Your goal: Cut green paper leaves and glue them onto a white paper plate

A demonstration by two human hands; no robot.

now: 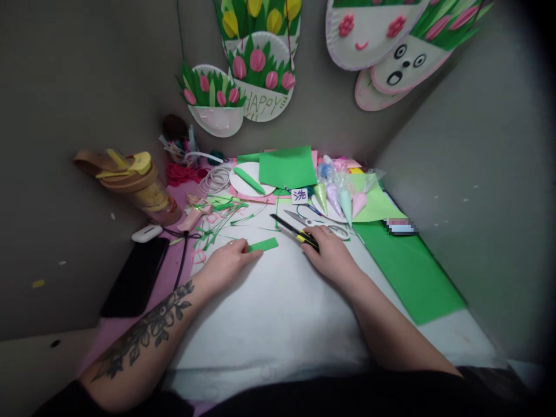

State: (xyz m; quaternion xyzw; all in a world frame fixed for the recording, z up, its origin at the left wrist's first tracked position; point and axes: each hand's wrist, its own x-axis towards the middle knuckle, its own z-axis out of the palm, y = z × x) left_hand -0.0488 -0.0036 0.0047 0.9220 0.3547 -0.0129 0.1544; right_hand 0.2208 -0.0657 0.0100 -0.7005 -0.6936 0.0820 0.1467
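Observation:
My left hand (232,258) pinches a small green paper strip (266,245) by its left end, just over the white table covering (278,313). In my right hand (326,250) is a black and yellow utility knife (299,235), its dark tip pointing up and left. White-handled scissors (321,223) lie right behind the knife, partly hidden by my right hand. Thin green paper scraps (219,223) are scattered beyond my left hand. A white paper plate (249,184) with a rolled or folded green piece (249,180) on it lies farther back.
Green sheets (288,168) and several filled piping bags (345,202) line the back. At the right lies a large green sheet (412,278). A yellow-lidded cup (139,188), a white earphone case (146,233) and a black phone or tablet (135,278) stand left. Decorated paper plates (263,87) hang above.

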